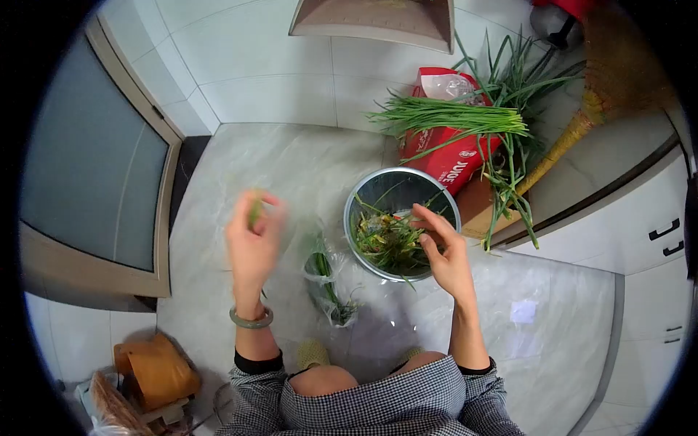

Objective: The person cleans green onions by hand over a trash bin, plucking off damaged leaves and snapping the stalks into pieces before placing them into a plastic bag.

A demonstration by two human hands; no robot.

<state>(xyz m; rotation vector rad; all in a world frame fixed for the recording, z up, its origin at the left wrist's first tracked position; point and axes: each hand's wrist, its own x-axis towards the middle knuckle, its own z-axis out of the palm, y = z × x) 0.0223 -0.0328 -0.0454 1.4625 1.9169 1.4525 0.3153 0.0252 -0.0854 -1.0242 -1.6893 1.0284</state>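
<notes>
My left hand [253, 236] is raised over the floor, blurred, its fingers curled round something small and green. Over the right side of a round metal bin [351, 254] is my right hand [445, 254], with its fingers apart and nothing seen in them. Green scraps and stalks [389, 240] lie inside the bin. Between my hands, a clear plastic bag [320, 280] with green stalks in it rests on the floor. A bunch of long, thin green stalks [465, 116] lies across a red bag [443, 156] behind the bin.
Long green leaves [516, 80] and a broom with a yellow handle [556, 152] stand at the back right. A dustpan [374, 25] is at the top. The door [94, 160] is at the left, an orange-brown bag [156, 372] lower left, white cabinets [647, 291] at the right.
</notes>
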